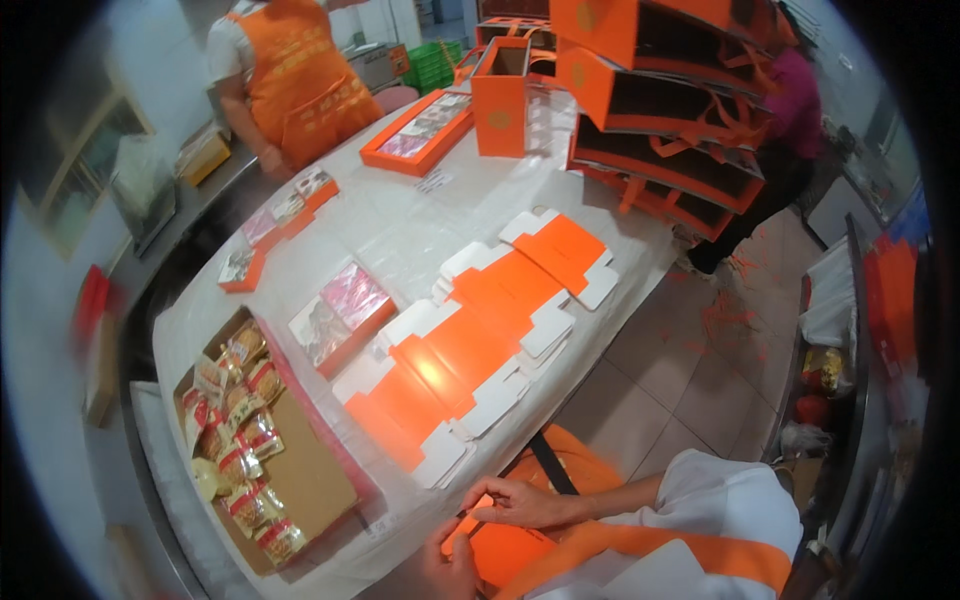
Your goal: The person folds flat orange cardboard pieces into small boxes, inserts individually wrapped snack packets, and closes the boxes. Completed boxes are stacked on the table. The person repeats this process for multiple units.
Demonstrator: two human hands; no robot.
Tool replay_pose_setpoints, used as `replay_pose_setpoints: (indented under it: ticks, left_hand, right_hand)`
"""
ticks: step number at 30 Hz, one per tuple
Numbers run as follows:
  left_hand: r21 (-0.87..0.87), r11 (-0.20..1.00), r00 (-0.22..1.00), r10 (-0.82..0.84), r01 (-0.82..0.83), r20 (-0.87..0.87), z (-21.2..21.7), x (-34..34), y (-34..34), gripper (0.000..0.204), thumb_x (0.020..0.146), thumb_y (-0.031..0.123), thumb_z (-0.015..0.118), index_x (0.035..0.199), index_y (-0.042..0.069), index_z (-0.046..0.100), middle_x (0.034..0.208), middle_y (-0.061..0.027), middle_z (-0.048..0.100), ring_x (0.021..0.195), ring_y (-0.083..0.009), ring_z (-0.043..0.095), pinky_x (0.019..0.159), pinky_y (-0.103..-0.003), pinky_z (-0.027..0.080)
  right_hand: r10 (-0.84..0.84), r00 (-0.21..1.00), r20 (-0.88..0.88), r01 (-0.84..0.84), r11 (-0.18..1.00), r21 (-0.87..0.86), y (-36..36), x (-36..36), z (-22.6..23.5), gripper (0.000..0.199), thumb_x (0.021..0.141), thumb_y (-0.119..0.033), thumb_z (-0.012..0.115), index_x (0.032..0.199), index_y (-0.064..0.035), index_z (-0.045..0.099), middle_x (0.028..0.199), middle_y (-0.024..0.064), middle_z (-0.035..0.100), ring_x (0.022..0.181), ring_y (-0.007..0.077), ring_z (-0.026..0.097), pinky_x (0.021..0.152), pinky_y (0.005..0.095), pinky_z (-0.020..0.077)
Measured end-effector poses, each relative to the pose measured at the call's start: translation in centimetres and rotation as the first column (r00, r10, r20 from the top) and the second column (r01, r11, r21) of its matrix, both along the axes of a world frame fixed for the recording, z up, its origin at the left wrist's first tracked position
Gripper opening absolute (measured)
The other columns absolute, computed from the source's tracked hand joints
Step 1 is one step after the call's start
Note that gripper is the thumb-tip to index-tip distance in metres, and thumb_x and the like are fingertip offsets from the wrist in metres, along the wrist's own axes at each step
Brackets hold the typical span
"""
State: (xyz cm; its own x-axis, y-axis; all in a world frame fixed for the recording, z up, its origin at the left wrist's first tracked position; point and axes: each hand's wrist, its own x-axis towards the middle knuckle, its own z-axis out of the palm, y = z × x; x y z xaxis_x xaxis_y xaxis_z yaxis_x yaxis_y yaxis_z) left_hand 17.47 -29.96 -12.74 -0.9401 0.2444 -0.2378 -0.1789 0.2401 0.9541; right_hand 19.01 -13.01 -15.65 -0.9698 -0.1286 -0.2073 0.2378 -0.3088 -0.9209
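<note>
A long table under white plastic sheeting stands on a beige tiled floor; a window sits left.

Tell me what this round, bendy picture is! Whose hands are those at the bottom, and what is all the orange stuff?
A small camera sits on a person's head and looks down, so you see what they see. Its wide lens bends straight edges. At the bottom are that person's own hands: the left hand and the right hand together pinch a flat orange piece, likely card, near their lap. On the table lie unfolded orange-and-white box blanks, a brown carton of wrapped snacks and filled orange trays. Finished orange boxes are stacked at the far end. Another person in an orange apron stands across the table.
</note>
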Motion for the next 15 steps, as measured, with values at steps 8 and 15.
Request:
replay_pose_setpoints:
  ticks: [8,15]
  left_hand:
    - [-0.031,0.999,0.997,0.026,-0.024,0.075,0.6,0.0,0.6,0.023,0.089,0.018,0.054,0.104,0.002,0.061,0.1,-0.0115,0.062,0.092,-0.0196,0.055,0.082,-0.031,0.044]
    - [-0.095,0.996,0.994,0.009,0.001,0.11,-0.9,0.2,-0.7,0.031,0.09,0.026,0.053,0.104,-0.001,0.059,0.102,-0.0121,0.06,0.093,-0.0218,0.054,0.082,-0.033,0.044]
  right_hand:
    - [0.057,0.998,0.039,-0.062,0.989,0.136,1.0,0.6,0.7,0.022,0.094,-0.022,0.049,0.108,-0.0058,0.054,0.105,-0.0007,0.055,0.092,0.007,0.049,0.077,0.0209,0.0394]
    - [0.039,0.999,-0.01,-0.038,0.997,0.071,0.2,0.9,-0.2,0.03,0.093,-0.031,0.047,0.103,-0.004,0.053,0.095,-0.0001,0.054,0.087,0.0077,0.048,0.074,0.0236,0.04]
